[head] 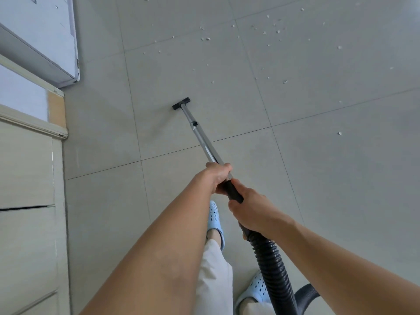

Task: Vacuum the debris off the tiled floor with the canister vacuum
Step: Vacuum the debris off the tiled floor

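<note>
While both hands (pixel 219 176) grip the wand (pixel 200 135), debris (pixel 270 32) litters tiles (pixel 341 178).

text: none legible | labels: none | brands: none | numbers: none | signs: none

A single wide-angle camera on the person's head looks forward and steeply down, close over both forearms, along the vacuum wand (pixel 200 135) to the tiled floor (pixel 329 167) ahead; a cabinet (pixel 27 173) edges the left side.
</note>
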The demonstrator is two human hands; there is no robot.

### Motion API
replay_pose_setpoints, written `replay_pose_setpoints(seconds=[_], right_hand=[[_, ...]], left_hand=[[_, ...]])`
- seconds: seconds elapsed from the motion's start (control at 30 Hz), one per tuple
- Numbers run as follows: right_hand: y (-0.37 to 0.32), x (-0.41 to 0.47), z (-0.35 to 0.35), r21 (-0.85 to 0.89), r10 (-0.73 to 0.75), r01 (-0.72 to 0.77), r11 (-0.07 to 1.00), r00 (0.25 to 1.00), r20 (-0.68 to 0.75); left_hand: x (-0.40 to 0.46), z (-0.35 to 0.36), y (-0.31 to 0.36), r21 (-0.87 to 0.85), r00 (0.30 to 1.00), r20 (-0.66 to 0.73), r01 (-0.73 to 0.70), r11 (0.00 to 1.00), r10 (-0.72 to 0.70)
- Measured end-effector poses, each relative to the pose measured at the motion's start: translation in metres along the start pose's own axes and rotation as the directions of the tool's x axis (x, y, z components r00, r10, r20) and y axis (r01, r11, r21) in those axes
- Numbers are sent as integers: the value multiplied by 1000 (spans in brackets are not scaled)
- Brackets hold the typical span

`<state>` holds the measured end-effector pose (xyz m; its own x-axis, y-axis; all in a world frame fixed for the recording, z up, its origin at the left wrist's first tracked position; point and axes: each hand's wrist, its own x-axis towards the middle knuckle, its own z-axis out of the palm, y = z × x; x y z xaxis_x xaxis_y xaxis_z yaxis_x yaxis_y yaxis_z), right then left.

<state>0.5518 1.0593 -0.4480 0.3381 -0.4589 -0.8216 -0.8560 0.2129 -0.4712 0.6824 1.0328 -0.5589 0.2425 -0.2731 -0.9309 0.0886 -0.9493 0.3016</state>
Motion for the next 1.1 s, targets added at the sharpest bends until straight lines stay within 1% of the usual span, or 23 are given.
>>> replay_pose_setpoints(seconds=[0.3,0.53,0.7,0.83,0.93,1.0,1.1], right_hand=[[62,-57,-1,-52,35,-37,998,999,-32],[87,-91,-12,-98,38,-40,994,999,-27],[105,-107,-19,-158,25,-34,987,998,-60],[128,-123,-22,-107,45,-50,993,998,-52],[143,-133,-23,-137,42,-52,989,996,-74],[148,-137,-24,-128,52,-60,990,996,-68],[148,-135,-30,-19,91,-92,996,995,-25]], left_hand=[[-42,65,-37,15,1000,26,-9,1000,8],[-69,100,-50,-14,996,88,-13,1000,14],[-86,121,-53,-59,992,122,-6,998,13],[-95,145,-63,-42,992,127,-14,999,19],[-99,160,-71,-40,990,137,-10,999,16],[-102,165,-73,-43,990,143,-5,999,11],[-101,168,-70,-1,989,145,-8,1000,8]])
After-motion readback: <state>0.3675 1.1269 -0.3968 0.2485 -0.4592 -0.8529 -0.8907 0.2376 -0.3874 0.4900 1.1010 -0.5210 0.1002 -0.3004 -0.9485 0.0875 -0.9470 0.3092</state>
